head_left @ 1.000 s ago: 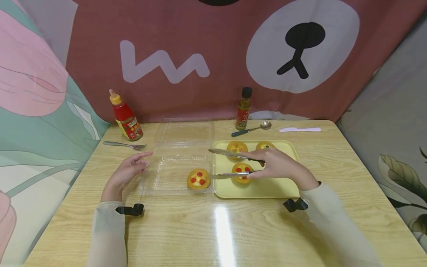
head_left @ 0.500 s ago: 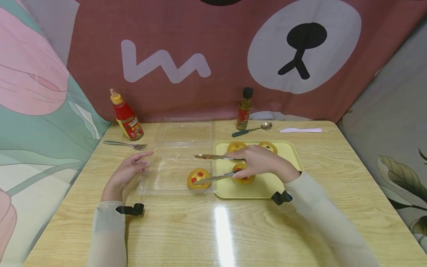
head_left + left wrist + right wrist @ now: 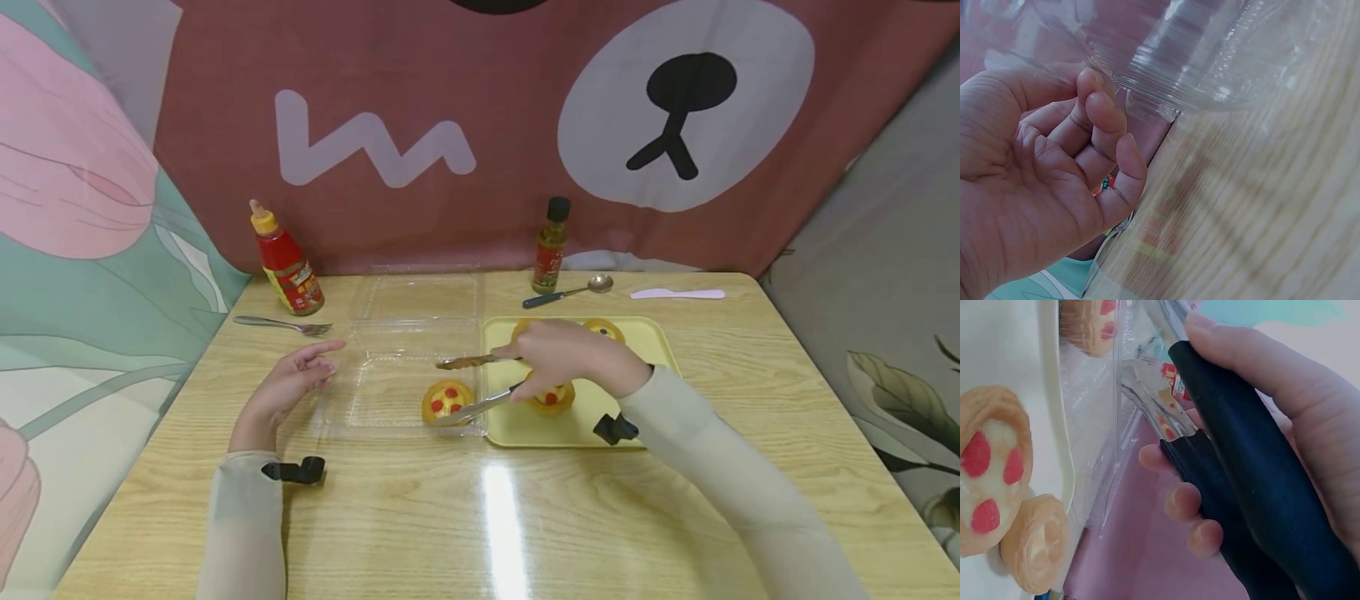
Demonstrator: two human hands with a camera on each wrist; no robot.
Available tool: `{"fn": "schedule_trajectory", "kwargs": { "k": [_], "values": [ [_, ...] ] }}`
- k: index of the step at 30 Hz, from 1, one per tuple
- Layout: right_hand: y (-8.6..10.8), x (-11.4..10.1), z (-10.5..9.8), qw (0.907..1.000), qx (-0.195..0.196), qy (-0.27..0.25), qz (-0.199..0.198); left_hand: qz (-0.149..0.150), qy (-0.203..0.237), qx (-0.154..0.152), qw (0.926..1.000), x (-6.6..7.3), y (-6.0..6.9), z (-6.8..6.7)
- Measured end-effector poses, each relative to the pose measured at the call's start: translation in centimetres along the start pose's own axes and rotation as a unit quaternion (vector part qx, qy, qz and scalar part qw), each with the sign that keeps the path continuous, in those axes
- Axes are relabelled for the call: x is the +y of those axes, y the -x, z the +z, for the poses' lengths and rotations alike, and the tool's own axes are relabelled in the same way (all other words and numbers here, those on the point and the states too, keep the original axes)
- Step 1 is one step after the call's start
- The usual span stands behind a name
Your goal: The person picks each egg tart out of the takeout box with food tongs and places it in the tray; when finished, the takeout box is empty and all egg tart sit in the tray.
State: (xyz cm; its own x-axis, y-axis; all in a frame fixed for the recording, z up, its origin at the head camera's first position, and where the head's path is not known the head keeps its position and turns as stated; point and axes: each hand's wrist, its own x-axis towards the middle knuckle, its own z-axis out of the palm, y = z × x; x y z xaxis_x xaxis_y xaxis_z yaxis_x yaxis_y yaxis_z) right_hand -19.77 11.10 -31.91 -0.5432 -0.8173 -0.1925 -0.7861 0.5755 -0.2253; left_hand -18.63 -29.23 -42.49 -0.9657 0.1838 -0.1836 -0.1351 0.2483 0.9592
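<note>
My right hand (image 3: 573, 358) grips metal tongs (image 3: 487, 406) with black handles (image 3: 1241, 450), seen close in the right wrist view. Their two arms stand apart, tips inside a clear plastic box (image 3: 375, 425) with its lid laid back. The nearer tip overlaps the edge of a small tart (image 3: 444, 393) with red spots; the farther tip is clear of it. My left hand (image 3: 288, 383), fingers loosely bent, rests at the box's left edge; in the left wrist view its fingertips (image 3: 1090, 81) are by the rim (image 3: 1154, 103).
A yellow tray (image 3: 660, 350) beside the box carries another red-spotted tart (image 3: 553, 398), a blue-dotted tart (image 3: 609, 331) and one mostly hidden by my hand. Around them are a red bottle (image 3: 288, 271), fork (image 3: 281, 323), sauce bottle (image 3: 549, 254), spoon (image 3: 566, 293) and lilac knife (image 3: 678, 294).
My right hand has moved left and slightly forward, carrying the tongs from above the tray to over the box. The nearer tip has come onto the boxed tart. My left hand stays put.
</note>
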Motion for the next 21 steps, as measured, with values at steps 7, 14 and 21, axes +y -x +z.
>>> {"fn": "schedule_trajectory", "kwargs": {
  "k": [7,14,21],
  "values": [
    [-1.1,-0.6,0.3,0.9984,-0.019,0.053,0.003,0.002,-0.002,-0.004,1.0000,0.0,-0.1,0.1],
    [-1.6,-1.1,0.3,0.9971,-0.035,0.063,0.023,0.009,0.007,-0.006,0.9999,-0.1,-0.1,0.2],
    [-1.6,-1.3,-0.1,0.9971,-0.036,0.060,0.030,0.012,0.009,-0.005,0.9999,-0.1,0.0,0.1]
  ]
}}
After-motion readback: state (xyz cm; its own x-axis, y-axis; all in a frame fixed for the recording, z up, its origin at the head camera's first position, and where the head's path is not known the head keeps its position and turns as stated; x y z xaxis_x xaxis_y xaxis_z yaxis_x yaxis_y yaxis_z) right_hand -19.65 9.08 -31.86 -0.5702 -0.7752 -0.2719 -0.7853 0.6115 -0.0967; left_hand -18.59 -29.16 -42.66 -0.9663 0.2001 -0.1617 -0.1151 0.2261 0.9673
